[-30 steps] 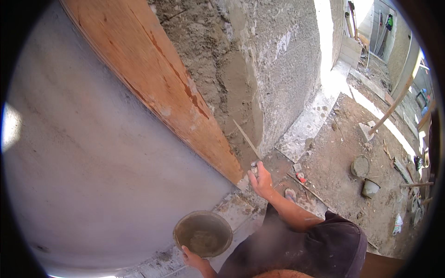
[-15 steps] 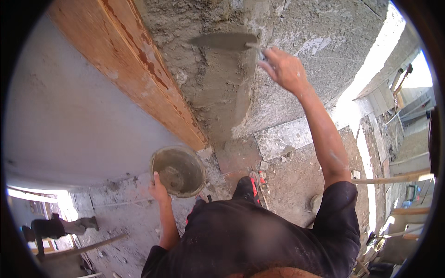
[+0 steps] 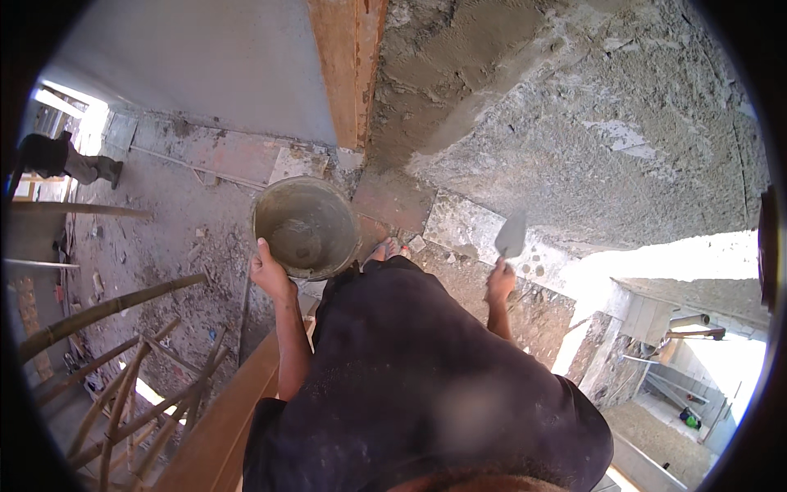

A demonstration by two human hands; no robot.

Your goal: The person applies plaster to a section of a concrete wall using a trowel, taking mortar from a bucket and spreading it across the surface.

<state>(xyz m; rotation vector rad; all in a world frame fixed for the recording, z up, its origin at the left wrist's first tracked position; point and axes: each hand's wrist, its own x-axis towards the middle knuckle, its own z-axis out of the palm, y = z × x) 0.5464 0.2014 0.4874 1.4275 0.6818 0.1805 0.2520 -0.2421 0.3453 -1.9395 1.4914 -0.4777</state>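
Note:
My left hand (image 3: 272, 275) grips the near left rim of a round, mortar-stained bucket (image 3: 338, 225), thumb over the edge. A little wet grey mortar lies at the bottom of it. Out to the right, my right hand (image 3: 500, 283) is closed round the handle of a pointed trowel (image 3: 511, 234), its grey blade directed away from me and apart from the bucket. Ahead stands a rough wall (image 3: 590, 139), with a darker band of damp mortar (image 3: 447, 70) beside a wooden door frame (image 3: 344, 74).
Several bamboo poles (image 3: 115, 316) lean and cross at the lower left. A wooden beam (image 3: 234, 402) runs close behind my left arm. Rubble is scattered over the dirt floor (image 3: 180, 238). Another person (image 3: 70, 160) is at the far left. Strong sunlight falls along the wall's foot at right.
My right hand has brought the trowel off the wall, down and back toward my right side. The bucket is still in my left hand. My view has turned, shifting the door frame rightward.

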